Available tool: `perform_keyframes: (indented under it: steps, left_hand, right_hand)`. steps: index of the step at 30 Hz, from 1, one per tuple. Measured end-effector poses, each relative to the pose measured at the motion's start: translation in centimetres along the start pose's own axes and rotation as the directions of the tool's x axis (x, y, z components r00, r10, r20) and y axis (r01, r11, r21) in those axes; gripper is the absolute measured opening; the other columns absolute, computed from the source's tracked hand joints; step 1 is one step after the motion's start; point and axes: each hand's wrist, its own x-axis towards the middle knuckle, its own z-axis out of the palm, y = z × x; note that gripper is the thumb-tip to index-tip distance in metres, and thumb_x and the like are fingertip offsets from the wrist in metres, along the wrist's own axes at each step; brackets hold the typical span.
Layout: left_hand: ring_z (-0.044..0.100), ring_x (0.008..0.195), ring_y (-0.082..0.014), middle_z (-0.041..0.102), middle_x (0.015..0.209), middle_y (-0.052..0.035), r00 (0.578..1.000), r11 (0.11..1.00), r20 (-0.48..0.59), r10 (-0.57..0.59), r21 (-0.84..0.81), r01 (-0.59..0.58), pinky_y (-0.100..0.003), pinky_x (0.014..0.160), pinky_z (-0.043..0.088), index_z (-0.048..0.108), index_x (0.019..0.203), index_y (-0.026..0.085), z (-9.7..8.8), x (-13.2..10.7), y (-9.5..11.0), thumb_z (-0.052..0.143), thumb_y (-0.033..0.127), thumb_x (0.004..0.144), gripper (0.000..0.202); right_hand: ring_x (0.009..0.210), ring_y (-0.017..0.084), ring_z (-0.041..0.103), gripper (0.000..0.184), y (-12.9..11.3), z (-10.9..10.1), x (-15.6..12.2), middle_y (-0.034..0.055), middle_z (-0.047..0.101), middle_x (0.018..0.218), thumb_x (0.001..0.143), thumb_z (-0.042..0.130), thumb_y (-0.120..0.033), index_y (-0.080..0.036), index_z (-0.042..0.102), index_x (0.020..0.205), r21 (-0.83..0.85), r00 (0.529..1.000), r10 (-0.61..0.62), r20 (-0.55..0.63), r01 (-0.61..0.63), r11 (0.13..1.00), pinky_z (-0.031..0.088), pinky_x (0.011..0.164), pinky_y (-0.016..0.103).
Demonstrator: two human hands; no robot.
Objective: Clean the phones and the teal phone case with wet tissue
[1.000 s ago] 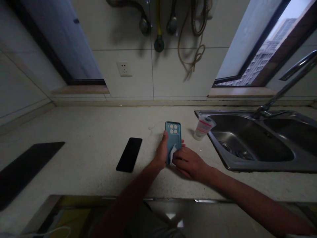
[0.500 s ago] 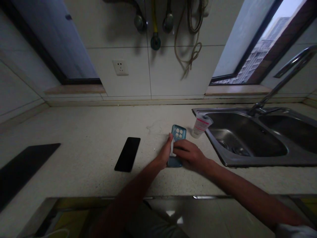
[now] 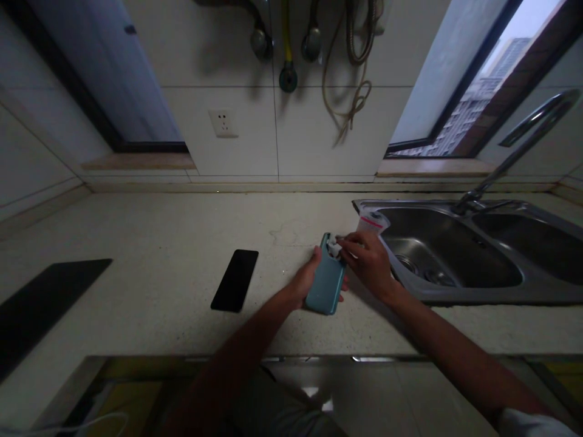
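A teal phone case (image 3: 326, 285) is in my left hand (image 3: 304, 280), whose thumb lies along the left edge while its fingertips show past the right edge. Pinched in my right hand (image 3: 368, 262) is a crumpled white tissue (image 3: 334, 246), which touches the camera cutouts at the top of the case. The outer back of the case faces up. To the left on the counter lies a black phone (image 3: 235, 280), screen up. Partly behind my right hand stands a clear plastic cup (image 3: 374, 220) with pink print.
A steel double sink (image 3: 455, 255) with a tall faucet (image 3: 514, 145) is set into the counter (image 3: 150, 267) at the right. At the far left lies a flat dark panel (image 3: 45, 297). Pipes and a tied cord (image 3: 353, 112) hang on the tiled wall.
The case has turned over from its hollow inner side to its outer back. My right hand has moved up and right with the tissue, from the case's middle to its camera cutouts.
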Motion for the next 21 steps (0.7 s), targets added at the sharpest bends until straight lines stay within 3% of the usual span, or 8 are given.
perform_keyframes:
  steps: [6, 10, 15, 18, 21]
  left_hand:
    - [0.070, 0.069, -0.0221, 0.071, 0.086, -0.0110, 0.995, 0.998, -0.078, 0.059, 0.020, -0.057, -0.034, 0.057, 0.058, 0.066, 0.108, 0.017, -0.1, -0.3, 0.5, 0.039, 0.069, 0.093, 0.060]
    - [0.070, 0.065, -0.0214, 0.072, 0.085, -0.0122, 0.987, 0.996, -0.148, 0.059, 0.072, -0.049, -0.034, 0.057, 0.058, 0.067, 0.105, 0.014, -0.1, -0.2, 0.4, 0.043, 0.069, 0.092, 0.062]
    - [0.065, 0.056, -0.0174, 0.071, 0.077, -0.0092, 0.952, 0.982, -0.259, 0.164, 0.132, -0.133, -0.028, 0.052, 0.054, 0.069, 0.107, 0.013, -0.5, 0.4, -0.1, 0.048, 0.066, 0.092, 0.058]
    - [0.065, 0.060, -0.0153, 0.071, 0.077, -0.0076, 0.940, 0.967, -0.225, 0.256, 0.068, -0.247, -0.023, 0.054, 0.050, 0.070, 0.105, 0.013, -0.6, 0.7, 0.0, 0.056, 0.063, 0.090, 0.055]
    - [0.067, 0.068, -0.0177, 0.072, 0.081, -0.0089, 0.942, 0.953, -0.166, 0.291, -0.042, -0.301, -0.024, 0.059, 0.050, 0.071, 0.106, 0.011, -0.5, 0.6, 0.5, 0.059, 0.067, 0.086, 0.061]
  right_hand:
    - [0.075, 0.021, 0.058, 0.023, 0.1, -0.1, 0.0, 0.0085, 0.065, 0.079, 0.096, 0.057, -0.027, -0.018, 0.073, 0.082, -0.026, 0.990, 0.035, 0.133, -0.032, 0.999, 0.042, 0.068, 0.034]
    - [0.074, 0.021, 0.056, 0.027, -0.8, -0.6, -0.1, 0.0083, 0.064, 0.078, 0.098, 0.053, -0.027, -0.017, 0.070, 0.078, -0.027, 0.979, 0.029, 0.201, -0.024, 0.999, 0.040, 0.067, 0.032]
    - [0.073, 0.020, 0.052, 0.026, -2.4, -0.5, -0.4, 0.0082, 0.062, 0.077, 0.097, 0.053, -0.024, -0.016, 0.068, 0.078, 0.049, 0.962, -0.081, 0.261, 0.070, 0.996, 0.038, 0.066, 0.031]
    - [0.072, 0.019, 0.049, 0.028, -3.5, -0.3, -0.6, 0.0078, 0.060, 0.075, 0.097, 0.050, -0.026, -0.016, 0.066, 0.077, 0.126, 0.956, -0.153, 0.252, 0.124, 0.984, 0.036, 0.066, 0.032]
    - [0.074, 0.020, 0.048, 0.031, -4.7, -0.3, -0.9, 0.0075, 0.058, 0.077, 0.097, 0.047, -0.030, -0.018, 0.065, 0.075, 0.240, 0.917, -0.298, 0.267, 0.236, 0.942, 0.036, 0.069, 0.033]
